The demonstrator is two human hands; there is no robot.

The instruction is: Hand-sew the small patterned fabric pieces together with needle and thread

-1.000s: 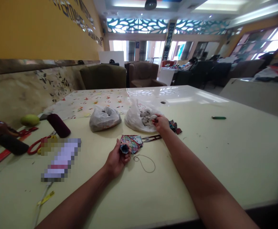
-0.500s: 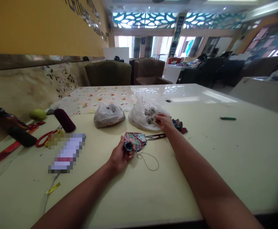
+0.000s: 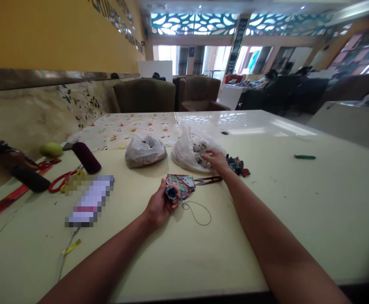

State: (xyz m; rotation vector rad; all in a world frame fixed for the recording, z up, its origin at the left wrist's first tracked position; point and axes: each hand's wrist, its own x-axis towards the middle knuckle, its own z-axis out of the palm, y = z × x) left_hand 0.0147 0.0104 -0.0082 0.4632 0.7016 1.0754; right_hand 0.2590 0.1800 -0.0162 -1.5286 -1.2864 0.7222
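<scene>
My left hand (image 3: pixel 161 204) is wrapped round a patterned cloth piece (image 3: pixel 184 185) that has a dark blue rolled opening. A thin loop of thread (image 3: pixel 203 215) lies on the table just right of it. My right hand (image 3: pixel 215 159) is at the mouth of a white plastic bag (image 3: pixel 182 153), its fingers apart over white, dark-speckled stuffing (image 3: pixel 200 147). Thread snips (image 3: pixel 209 180) lie between the cloth and my right wrist. Dark patterned fabric scraps (image 3: pixel 237 165) sit beyond that wrist. A second plastic bag (image 3: pixel 145 155) stands to the left.
At the left are a maroon thread cone (image 3: pixel 86 157), a dark cone (image 3: pixel 31 179), red-handled scissors (image 3: pixel 61 181), a blurred-out phone (image 3: pixel 92 200) with a cable, and a green round object (image 3: pixel 50 150). A green pen-like item (image 3: pixel 305 157) lies at the right.
The fingers of my right hand have gone from pinched together to spread apart at the bag. My left hand still holds the cloth. The view has shifted slightly.
</scene>
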